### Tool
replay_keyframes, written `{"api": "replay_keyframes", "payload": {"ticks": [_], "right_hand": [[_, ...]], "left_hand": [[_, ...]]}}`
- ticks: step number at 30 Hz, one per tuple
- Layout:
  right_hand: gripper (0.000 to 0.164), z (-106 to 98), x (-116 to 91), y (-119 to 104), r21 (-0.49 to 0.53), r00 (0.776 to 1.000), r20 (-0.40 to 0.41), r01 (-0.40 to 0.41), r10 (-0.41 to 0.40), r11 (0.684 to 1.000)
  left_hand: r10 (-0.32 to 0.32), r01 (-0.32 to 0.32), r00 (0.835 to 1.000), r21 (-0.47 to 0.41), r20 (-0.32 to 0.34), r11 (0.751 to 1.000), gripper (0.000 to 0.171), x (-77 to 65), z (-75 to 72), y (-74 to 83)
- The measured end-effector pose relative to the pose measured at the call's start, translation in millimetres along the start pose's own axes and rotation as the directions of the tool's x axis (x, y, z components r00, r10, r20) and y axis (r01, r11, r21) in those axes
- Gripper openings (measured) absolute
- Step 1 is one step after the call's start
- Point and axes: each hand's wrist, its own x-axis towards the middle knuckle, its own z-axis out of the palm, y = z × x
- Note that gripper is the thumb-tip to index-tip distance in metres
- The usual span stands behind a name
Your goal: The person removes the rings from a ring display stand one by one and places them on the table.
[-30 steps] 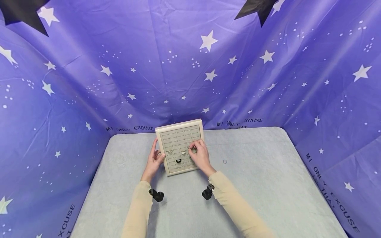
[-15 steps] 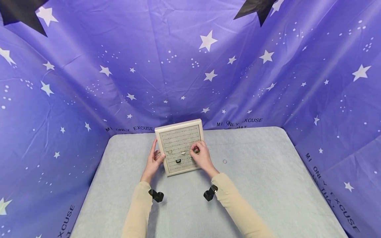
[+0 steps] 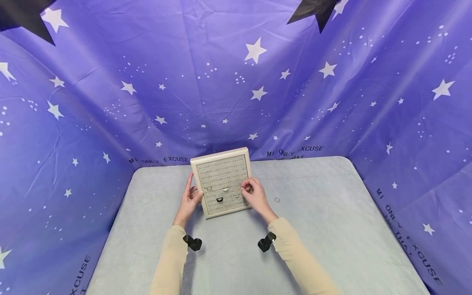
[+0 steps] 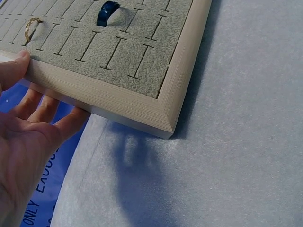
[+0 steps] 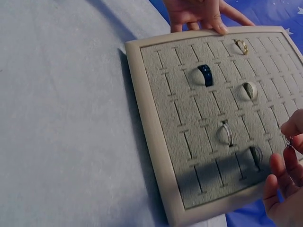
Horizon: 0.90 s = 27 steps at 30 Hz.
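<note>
A ring display tray (image 3: 220, 155), with a pale wooden frame and grey-green slotted padding, leans upright on the table. My left hand (image 3: 189, 205) grips its left edge, thumb on the frame and fingers behind. Rings sit in the slots: a gold ring (image 4: 32, 29), a dark blue ring (image 4: 108, 13), a wide silver ring (image 5: 251, 91), a thin silver ring (image 5: 227, 134) and a shadowed grey ring (image 5: 256, 156). My right hand (image 3: 256, 196) is at the tray's right side, pinching a small silvery ring (image 5: 289, 141) between thumb and finger, mostly covered by the fingertips.
Another ring (image 3: 277, 200) lies on the grey cloth-covered table (image 3: 332, 229), right of the tray. A purple star-printed curtain (image 3: 206, 82) encloses the table at the back and both sides.
My right hand has shifted right across the tray's face to its right edge, uncovering a ring in the lower slots. My left hand keeps its grip on the tray, which stays in place.
</note>
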Motion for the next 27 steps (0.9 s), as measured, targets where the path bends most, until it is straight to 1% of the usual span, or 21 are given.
{"api": "replay_keyframes", "payload": {"ticks": [3, 4, 10, 14, 19, 24, 27], "right_hand": [[0.008, -4, -2, 7, -0.027, 1.000, 0.007, 0.013, -0.012, 1.000], [0.007, -6, -2, 9, -0.036, 1.000, 0.010, 0.017, -0.017, 0.999], [0.003, -16, -7, 18, -0.057, 0.999, 0.034, 0.030, -0.028, 0.998], [0.004, -22, -11, 23, -0.073, 0.998, 0.044, 0.042, -0.038, 0.996], [0.003, -26, -16, 33, -0.101, 0.997, 0.048, 0.058, -0.053, 0.993], [0.008, -30, -21, 46, -0.106, 0.997, 0.060, 0.054, -0.047, 0.993], [0.009, -33, -25, 53, -0.126, 0.997, 0.064, 0.046, -0.038, 0.991]], "left_hand": [[-0.029, 0.029, 1.000, -0.005, -0.002, 1.000, 0.083, -4.3, 2.9, 11.7], [-0.025, 0.025, 1.000, 0.001, -0.001, 1.000, 0.083, -4.9, 3.1, 12.6], [-0.022, 0.022, 1.000, 0.024, 0.000, 0.999, 0.082, -5.0, 2.2, 12.6], [-0.012, 0.012, 1.000, 0.025, 0.003, 1.000, 0.082, -4.4, 1.8, 12.0], [-0.009, 0.009, 1.000, 0.025, 0.001, 1.000, 0.082, -4.4, 2.4, 12.2], [-0.006, 0.006, 1.000, 0.026, 0.004, 1.000, 0.082, -4.2, 3.0, 12.5], [-0.004, 0.004, 1.000, 0.035, 0.004, 0.999, 0.082, -3.4, 2.8, 10.8]]}}
